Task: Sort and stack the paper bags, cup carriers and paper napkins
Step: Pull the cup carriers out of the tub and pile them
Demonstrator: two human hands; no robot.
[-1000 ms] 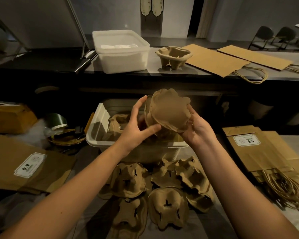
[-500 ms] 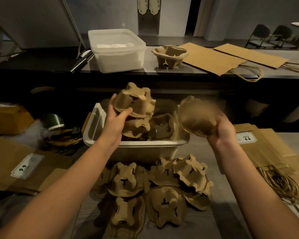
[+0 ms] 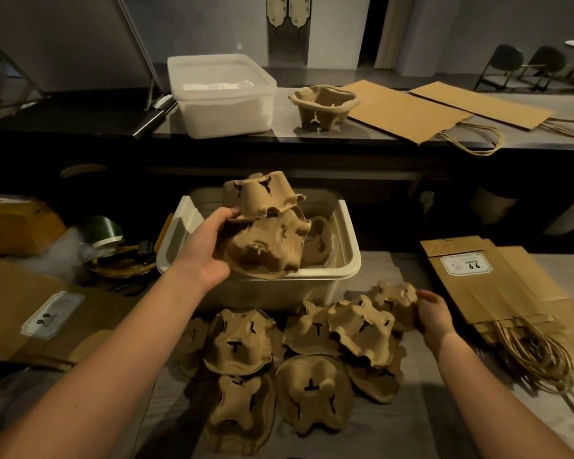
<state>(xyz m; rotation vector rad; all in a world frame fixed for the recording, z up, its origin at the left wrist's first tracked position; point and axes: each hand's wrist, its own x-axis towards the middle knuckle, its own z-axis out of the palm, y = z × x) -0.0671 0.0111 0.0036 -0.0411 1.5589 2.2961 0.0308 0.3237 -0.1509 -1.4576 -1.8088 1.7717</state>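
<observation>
1. Grey wood-grain table [image 3: 411,419] in a dim room holds our work, with a dark counter [image 3: 282,124] running across the far side.
2. Our left hand [image 3: 206,250] grips a clump of cup carriers [image 3: 265,233], with the thumb on the near side and the fingers curled round its left edge. The clump hangs bottoms-up over the left half of the white bin [image 3: 348,270].
3. That bin stands at the middle of the table, and a few more carriers [image 3: 318,240] lie inside it at the right.
4. Our right hand [image 3: 433,314] curls its fingers round the right edge of the end carrier [image 3: 395,299]. This carrier lies at the right end of the heap, just near of the bin.
5. The heap of carriers [image 3: 239,342] lies bottoms-up on the table between our forearms, the pieces overlapping one another.
6. To the right, a stack of paper bags [image 3: 484,293] lies flat, label reading "99", with its twisted handles toward us. A second stack of bags [image 3: 47,319] lies at the left, well apart from the heap.
7. On the far counter stands a lidded translucent tub [image 3: 222,94] with something white inside; we cannot tell whether it is napkins. Right of it sits an upright carrier [image 3: 325,106], then two flat bags [image 3: 401,111] side by side.
</observation>
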